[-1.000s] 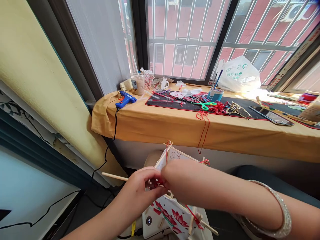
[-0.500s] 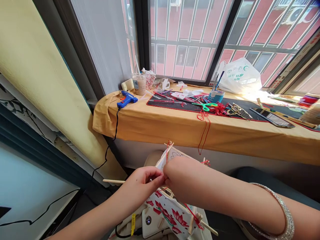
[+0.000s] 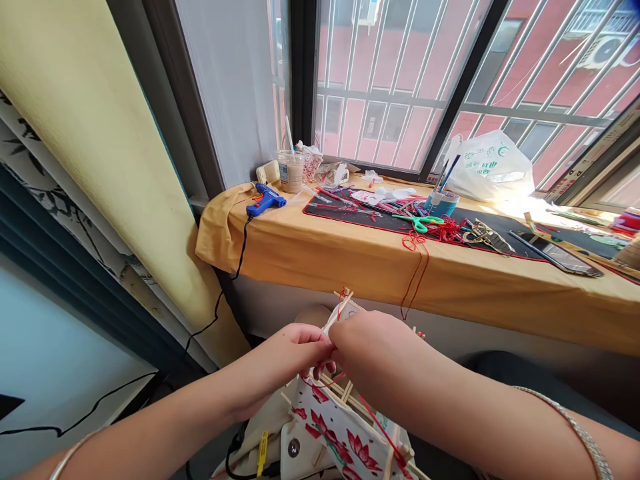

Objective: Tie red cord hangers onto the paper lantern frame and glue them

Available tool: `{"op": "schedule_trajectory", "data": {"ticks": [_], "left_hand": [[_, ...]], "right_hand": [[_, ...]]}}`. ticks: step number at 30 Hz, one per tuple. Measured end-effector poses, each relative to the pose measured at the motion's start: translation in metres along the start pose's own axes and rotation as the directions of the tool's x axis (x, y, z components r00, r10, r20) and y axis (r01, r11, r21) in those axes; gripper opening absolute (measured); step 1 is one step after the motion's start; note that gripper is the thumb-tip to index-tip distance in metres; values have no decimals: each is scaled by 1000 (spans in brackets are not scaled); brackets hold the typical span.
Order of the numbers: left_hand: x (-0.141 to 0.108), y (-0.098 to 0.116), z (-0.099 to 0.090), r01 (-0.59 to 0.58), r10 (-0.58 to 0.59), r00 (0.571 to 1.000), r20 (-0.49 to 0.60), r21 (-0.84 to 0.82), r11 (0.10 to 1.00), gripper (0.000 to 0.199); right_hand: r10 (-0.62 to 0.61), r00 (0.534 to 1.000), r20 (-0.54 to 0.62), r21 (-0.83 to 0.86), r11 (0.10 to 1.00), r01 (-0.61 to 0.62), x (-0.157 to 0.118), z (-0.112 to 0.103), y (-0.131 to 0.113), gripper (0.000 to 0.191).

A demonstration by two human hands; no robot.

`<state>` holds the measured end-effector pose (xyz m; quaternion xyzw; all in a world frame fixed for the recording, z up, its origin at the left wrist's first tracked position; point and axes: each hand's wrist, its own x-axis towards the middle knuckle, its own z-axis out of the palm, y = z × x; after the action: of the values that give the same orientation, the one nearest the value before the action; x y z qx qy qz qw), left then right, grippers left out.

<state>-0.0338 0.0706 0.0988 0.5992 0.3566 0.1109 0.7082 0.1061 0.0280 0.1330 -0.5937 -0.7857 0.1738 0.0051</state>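
You're pinching the painted lotus panel (image 3: 336, 427) with your left hand (image 3: 283, 360), fingers pressed together; the fingers of your right hand (image 3: 377, 353) are hidden, can't tell.

Stick-framed panel (image 3: 335, 430) white, red lotus pattern; glue gun (image 3: 265, 200) blue; sill cloth (image 3: 320, 267) mustard; thread (image 3: 415, 280) red

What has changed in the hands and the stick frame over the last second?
The left hand and right hand have drawn closer at the top of the stick frame. The left forearm has swung inward, and the stick that poked out leftward no longer shows. The lotus-painted paper still hangs below; the glue gun and red thread stayed put.
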Motion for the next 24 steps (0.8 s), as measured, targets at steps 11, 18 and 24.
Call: {"op": "schedule_trajectory", "data": {"ticks": [11, 18, 24], "left_hand": [[3, -7, -5, -30, 30, 999, 46, -9, 1000, 30], [5, -12, -9, -50, 53, 996, 65, -49, 998, 28], [3, -10, -8, -6, 16, 998, 68, -135, 991, 22]], "right_hand": [[18, 996, -86, -271, 962, -41, -8, 13, -4, 14], [-303, 808, -505, -444, 894, 57, -24, 45, -5, 17], [-382, 549, -744, -469, 883, -21, -24, 68, -10, 28]]}}
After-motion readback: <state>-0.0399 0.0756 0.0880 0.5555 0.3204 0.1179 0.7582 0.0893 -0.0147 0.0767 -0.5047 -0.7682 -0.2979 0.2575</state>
